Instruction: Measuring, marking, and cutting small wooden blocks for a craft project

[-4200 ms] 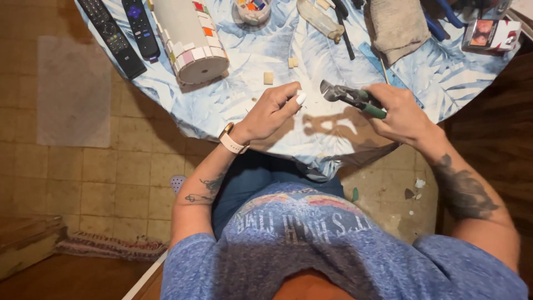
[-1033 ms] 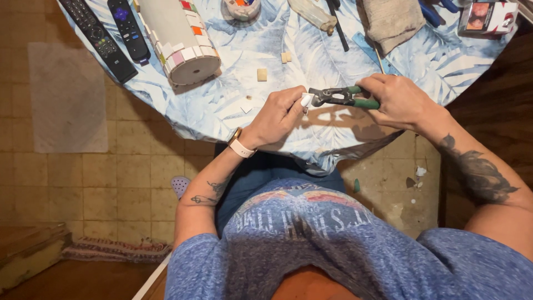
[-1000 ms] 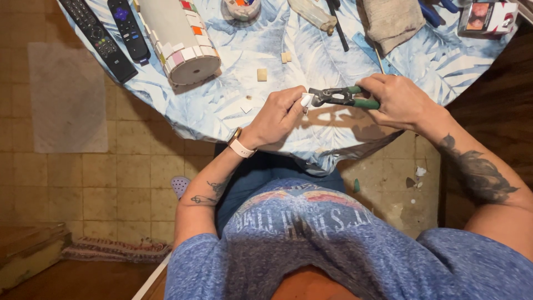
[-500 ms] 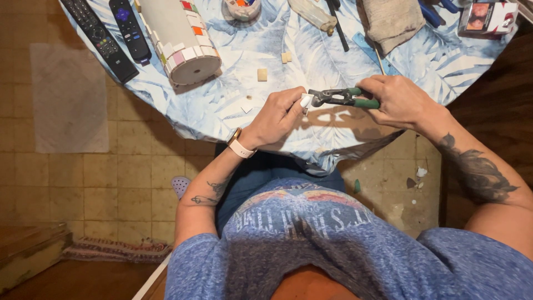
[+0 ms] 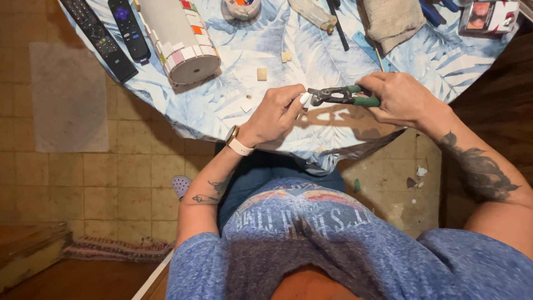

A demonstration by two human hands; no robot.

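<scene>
Pinching a small white tile piece (image 5: 305,98) between thumb and fingertips, the left hand (image 5: 276,114) holds it out level just above the near edge of the desk (image 5: 233,111), so that only its far end reaches the nippers (image 5: 338,95). The right hand (image 5: 401,100) is wrapped round the green handles with its fingers curled and pressed together on them, and the dark jaws point left, meeting the tile end-on; whether they have bitten into it or only touch it is too small to tell. Holding both in the air over the cloth, rather than flat on it, looks meant to let any chip fall onto the blue leaf-patterned cover. A wristwatch with a pale strap (image 5: 239,143) sits on the left wrist. Further in lies a cylinder on its side (image 5: 180,41), its outside partly faced with small coloured squares, probably where such pieces belong. Two loose tan squares (image 5: 261,74) and a white fragment (image 5: 246,107) rest on the cloth between the cylinder and the hands, within easy reach. Two dark remote controls (image 5: 114,33) lie at the far left, well apart from the work, and a folded grey cloth (image 5: 394,19) sits beyond the right hand.
</scene>
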